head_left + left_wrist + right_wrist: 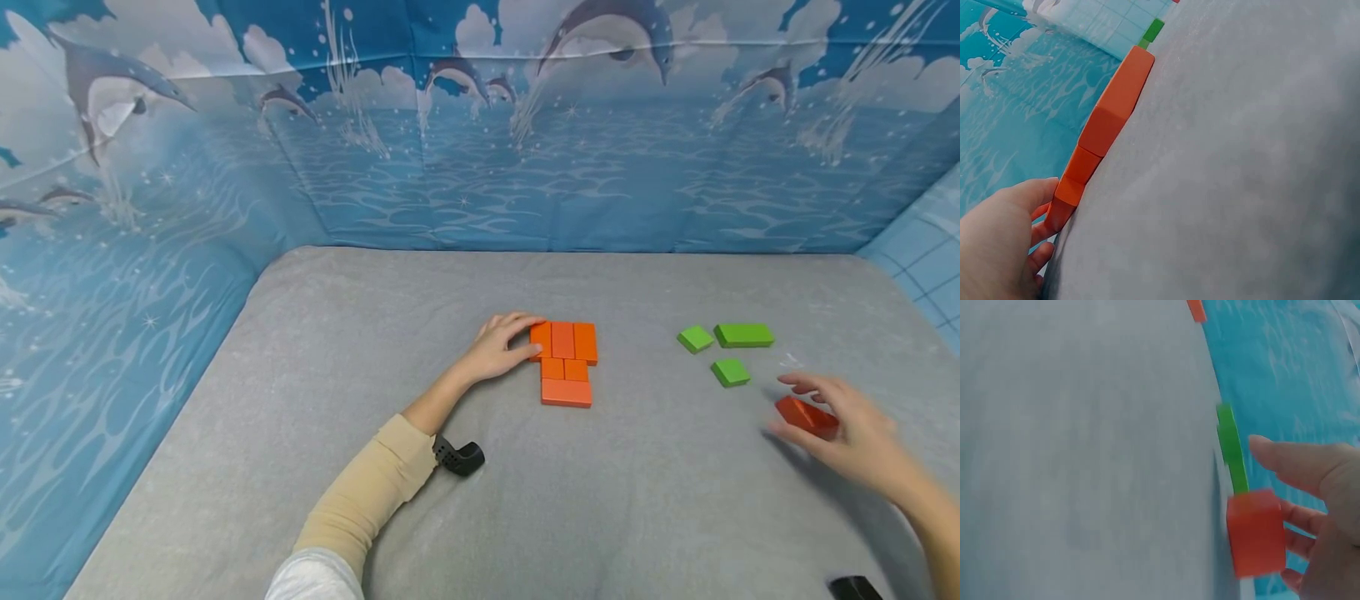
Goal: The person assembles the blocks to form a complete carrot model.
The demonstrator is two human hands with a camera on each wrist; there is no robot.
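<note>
My left hand (498, 348) touches the left side of a flat group of orange blocks (567, 368), its thumb and a finger at the upper left block. Three tall blocks form the group's far row, two small ones sit below, and a wide block (566, 392) lies nearest. At the right, my right hand (855, 429) is spread around a red block (808, 415). In the right wrist view the thumb stands apart from this red block (1255, 537), while other fingertips are close against its side. Whether it rests on the cloth is unclear.
Three green blocks lie beyond the right hand: a long one (744, 336) and two small ones, one at the left (696, 338) and one nearer (731, 372). Grey cloth (637, 492) covers the surface. A blue dolphin-print curtain (480, 183) stands behind it.
</note>
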